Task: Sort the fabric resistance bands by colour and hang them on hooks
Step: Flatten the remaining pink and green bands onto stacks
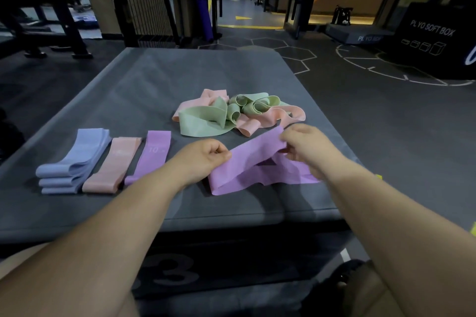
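head view, one frame.
- grey padded surface carries all the bands.
- left hand: fingers curled, pinching the left end of a loose purple band.
- right hand: fingers curled, pinching the upper right edge of the same band. the band is stretched between the two hands, its lower loop lying on the surface near the front edge.
- sorted row, left of the left hand, lying flat side by side: blue stack of several folded bands at far left, then one folded pink band, then one folded purple band printed "10"; rest of print too blurred to read.
- unsorted heap beyond the hands, mid surface: green bands tangled with pink bands, curled and overlapping. count cannot be told.
- heap's near edge lies just beyond the held band.
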A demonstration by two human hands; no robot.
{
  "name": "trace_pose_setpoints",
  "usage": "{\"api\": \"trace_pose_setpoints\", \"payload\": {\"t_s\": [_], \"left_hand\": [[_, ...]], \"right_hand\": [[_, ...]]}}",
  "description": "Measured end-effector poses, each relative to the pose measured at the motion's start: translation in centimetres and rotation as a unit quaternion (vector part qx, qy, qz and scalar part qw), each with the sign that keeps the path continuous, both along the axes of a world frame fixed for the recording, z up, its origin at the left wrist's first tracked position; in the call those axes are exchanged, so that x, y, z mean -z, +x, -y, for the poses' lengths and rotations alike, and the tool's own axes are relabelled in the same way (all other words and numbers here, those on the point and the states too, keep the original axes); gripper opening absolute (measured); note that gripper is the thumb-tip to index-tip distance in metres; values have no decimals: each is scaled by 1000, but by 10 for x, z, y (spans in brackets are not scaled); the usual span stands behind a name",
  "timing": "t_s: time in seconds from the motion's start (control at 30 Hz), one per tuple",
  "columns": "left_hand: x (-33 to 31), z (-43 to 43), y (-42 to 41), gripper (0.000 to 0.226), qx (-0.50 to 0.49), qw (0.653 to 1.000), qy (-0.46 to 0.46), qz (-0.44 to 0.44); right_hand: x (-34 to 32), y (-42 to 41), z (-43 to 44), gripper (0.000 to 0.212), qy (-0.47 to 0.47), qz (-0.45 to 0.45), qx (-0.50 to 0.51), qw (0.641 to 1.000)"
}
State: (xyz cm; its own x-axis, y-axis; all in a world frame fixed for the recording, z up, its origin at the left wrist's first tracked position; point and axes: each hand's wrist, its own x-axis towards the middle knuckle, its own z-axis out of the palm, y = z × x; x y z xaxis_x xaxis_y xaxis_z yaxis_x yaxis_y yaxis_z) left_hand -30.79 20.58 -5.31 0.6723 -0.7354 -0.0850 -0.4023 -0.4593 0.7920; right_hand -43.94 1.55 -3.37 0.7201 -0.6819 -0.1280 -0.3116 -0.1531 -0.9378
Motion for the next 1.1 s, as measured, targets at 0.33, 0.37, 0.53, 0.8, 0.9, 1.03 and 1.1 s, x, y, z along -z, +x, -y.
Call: {"api": "trace_pose_setpoints", "payload": {"t_s": [0.33, 0.37, 0.53, 0.8, 0.9, 1.03, 1.1], "left_hand": [[-6, -1, -5, 32, 46, 998, 45, 11], [-7, -3, -3, 38, 50, 998, 45, 4], [-14, -16, 10, 41, 17, 989, -75, -124], [-9, -24, 23, 30, -1, 987, -88, -135], [-3, -23, 23, 27, 0, 997, -39, -59], [0, -21, 22, 8, 20, 1000, 4, 0], [2, -22, 25, 8, 21, 999, 15, 28]], "right_hand": [[-20, -22, 29, 12, 127, 131, 109, 977], [-20, -24, 32, 13, 126, 136, 115, 976], [-15, -35, 52, 12, 103, 117, 138, 978], [12, -43, 75, 20, -22, -78, 111, 991], [14, -46, 74, 29, -81, -152, 97, 980], [10, -46, 72, 31, -153, -238, 54, 958], [9, -47, 71, 36, -198, -289, 35, 936]]}}
